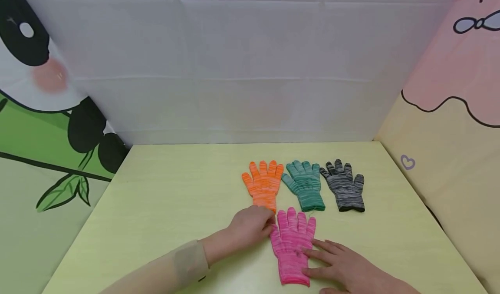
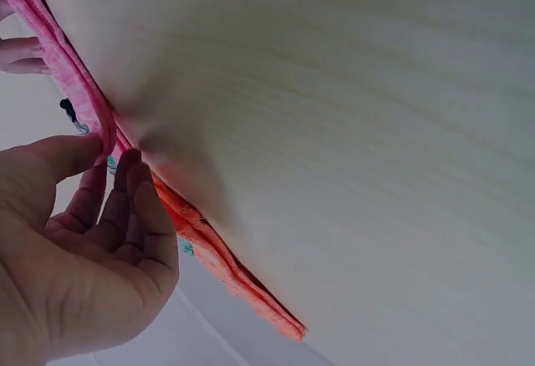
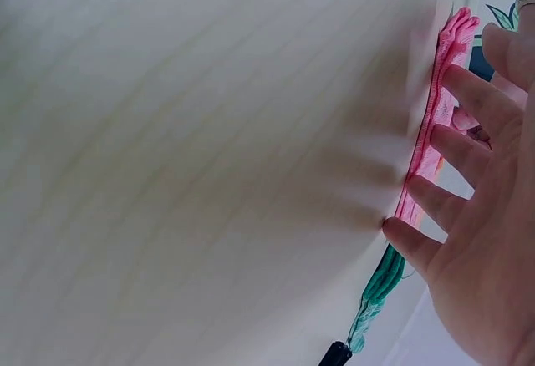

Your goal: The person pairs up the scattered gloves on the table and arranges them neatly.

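Note:
A pink knit glove (image 1: 294, 246) lies flat near the front of the table, fingers pointing away from me. My left hand (image 1: 251, 226) is at its thumb side; in the left wrist view its thumb and curled fingers (image 2: 155, 216) pinch the tip of the glove's thumb. On the other side my right hand (image 1: 347, 263) spreads its fingers, with the fingertips resting on the glove's right edge and cuff. Just beyond the left hand lies an orange glove (image 1: 265, 183), its cuff partly hidden by that hand.
Behind the pink glove, a green glove (image 1: 304, 185) and a dark grey glove (image 1: 345, 187) lie in a row with the orange one. The pale yellow table (image 1: 175, 185) meets a white cloth backdrop (image 1: 250, 68) at the back. Printed panels stand at both sides.

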The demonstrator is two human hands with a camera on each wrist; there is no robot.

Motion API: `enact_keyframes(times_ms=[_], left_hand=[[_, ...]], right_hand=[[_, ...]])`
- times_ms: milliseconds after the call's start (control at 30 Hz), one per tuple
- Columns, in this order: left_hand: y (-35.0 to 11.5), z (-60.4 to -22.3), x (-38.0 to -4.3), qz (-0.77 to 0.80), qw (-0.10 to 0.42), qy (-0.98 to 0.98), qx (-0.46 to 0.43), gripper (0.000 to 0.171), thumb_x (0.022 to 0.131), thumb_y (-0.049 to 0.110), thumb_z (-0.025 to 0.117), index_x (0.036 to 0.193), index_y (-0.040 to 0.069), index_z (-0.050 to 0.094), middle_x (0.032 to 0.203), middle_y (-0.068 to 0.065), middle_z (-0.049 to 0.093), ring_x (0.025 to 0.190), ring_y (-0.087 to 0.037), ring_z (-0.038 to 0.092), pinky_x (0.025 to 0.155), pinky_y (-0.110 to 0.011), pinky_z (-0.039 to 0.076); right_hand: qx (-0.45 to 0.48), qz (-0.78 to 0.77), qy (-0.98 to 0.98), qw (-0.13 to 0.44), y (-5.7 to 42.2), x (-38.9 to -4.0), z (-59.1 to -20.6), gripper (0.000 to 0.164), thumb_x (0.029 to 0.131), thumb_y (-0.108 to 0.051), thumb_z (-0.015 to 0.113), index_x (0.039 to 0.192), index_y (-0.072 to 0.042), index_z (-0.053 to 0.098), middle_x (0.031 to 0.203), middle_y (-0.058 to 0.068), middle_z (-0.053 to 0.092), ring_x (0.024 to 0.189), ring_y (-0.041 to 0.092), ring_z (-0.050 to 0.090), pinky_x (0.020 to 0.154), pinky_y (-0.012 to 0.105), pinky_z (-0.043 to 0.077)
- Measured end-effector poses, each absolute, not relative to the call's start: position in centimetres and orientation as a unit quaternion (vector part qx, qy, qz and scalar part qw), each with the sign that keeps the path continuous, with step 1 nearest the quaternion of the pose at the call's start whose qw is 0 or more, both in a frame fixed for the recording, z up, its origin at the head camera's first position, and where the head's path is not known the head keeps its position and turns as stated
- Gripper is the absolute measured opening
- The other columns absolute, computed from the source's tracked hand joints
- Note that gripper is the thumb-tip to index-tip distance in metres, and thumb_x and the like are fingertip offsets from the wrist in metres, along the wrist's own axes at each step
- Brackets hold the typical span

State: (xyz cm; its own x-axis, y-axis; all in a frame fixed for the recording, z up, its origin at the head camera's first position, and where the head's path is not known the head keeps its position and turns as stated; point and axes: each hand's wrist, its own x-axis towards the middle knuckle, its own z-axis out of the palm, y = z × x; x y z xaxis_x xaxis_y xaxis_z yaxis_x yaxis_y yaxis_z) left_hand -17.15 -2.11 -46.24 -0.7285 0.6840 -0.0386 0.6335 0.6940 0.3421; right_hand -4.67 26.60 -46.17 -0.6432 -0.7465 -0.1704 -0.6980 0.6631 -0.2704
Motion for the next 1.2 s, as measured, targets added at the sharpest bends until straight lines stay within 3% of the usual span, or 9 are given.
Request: enact_keyframes(times_ms=[200, 400, 567, 933, 1033, 1200], left_hand=[[-2.1, -45.8, -16.9, 0.239, 0.153, 0.905, 0.316, 0.014, 0.096, 0.027, 0.072, 0.093, 0.023, 0.059, 0.074, 0.012, 0.054, 0.064, -0.007, 0.050, 0.058, -0.024, 0.044], [-2.2, -45.9, -17.2, 0.299, 0.194, 0.891, 0.280, 0.010, 0.096, 0.027, 0.071, 0.087, 0.021, 0.070, 0.074, 0.013, 0.060, 0.068, -0.008, 0.053, 0.064, -0.025, 0.047], [-2.3, -45.7, -17.5, 0.320, 0.198, 0.886, 0.270, 0.014, 0.096, 0.025, 0.072, 0.083, 0.018, 0.073, 0.071, 0.011, 0.060, 0.066, -0.009, 0.053, 0.063, -0.025, 0.047], [-2.1, -46.8, -17.4, 0.253, 0.156, 0.903, 0.310, 0.011, 0.095, 0.021, 0.075, 0.089, 0.018, 0.066, 0.077, 0.013, 0.055, 0.070, -0.006, 0.052, 0.065, -0.023, 0.048], [-2.1, -46.8, -17.2, 0.220, 0.127, 0.909, 0.331, 0.010, 0.095, 0.022, 0.075, 0.098, 0.017, 0.067, 0.082, 0.012, 0.057, 0.072, -0.005, 0.053, 0.067, -0.023, 0.049], [-2.3, -46.7, -17.1, 0.156, 0.061, 0.913, 0.372, 0.025, 0.096, 0.026, 0.073, 0.119, 0.016, 0.069, 0.099, 0.009, 0.063, 0.086, -0.007, 0.057, 0.074, -0.023, 0.052]], right_hand=[[-0.409, -0.081, 0.901, 0.118, 26.6, -4.7, -46.2, 0.047, 0.105, -0.058, 0.041, 0.150, -0.046, 0.047, 0.159, -0.007, 0.042, 0.143, 0.035, 0.042, 0.105, 0.063, 0.042], [-0.399, -0.097, 0.902, 0.136, 26.5, -4.7, -46.0, 0.047, 0.105, -0.059, 0.040, 0.150, -0.047, 0.048, 0.159, -0.008, 0.042, 0.145, 0.036, 0.039, 0.106, 0.066, 0.039], [-0.395, -0.111, 0.900, 0.147, 26.5, -4.8, -45.8, 0.045, 0.106, -0.057, 0.040, 0.147, -0.045, 0.052, 0.158, -0.007, 0.044, 0.144, 0.035, 0.041, 0.106, 0.065, 0.039], [-0.423, -0.093, 0.896, 0.102, 26.7, -4.8, -45.9, 0.040, 0.108, -0.050, 0.043, 0.145, -0.042, 0.057, 0.155, -0.005, 0.048, 0.144, 0.033, 0.042, 0.106, 0.061, 0.041], [-0.419, -0.096, 0.897, 0.107, 26.6, -4.8, -45.8, 0.041, 0.107, -0.051, 0.043, 0.145, -0.042, 0.057, 0.155, -0.005, 0.048, 0.143, 0.033, 0.043, 0.106, 0.062, 0.041], [-0.416, -0.100, 0.898, 0.108, 26.5, -4.6, -45.9, 0.041, 0.107, -0.051, 0.043, 0.145, -0.043, 0.056, 0.156, -0.005, 0.047, 0.142, 0.033, 0.044, 0.105, 0.061, 0.041]])
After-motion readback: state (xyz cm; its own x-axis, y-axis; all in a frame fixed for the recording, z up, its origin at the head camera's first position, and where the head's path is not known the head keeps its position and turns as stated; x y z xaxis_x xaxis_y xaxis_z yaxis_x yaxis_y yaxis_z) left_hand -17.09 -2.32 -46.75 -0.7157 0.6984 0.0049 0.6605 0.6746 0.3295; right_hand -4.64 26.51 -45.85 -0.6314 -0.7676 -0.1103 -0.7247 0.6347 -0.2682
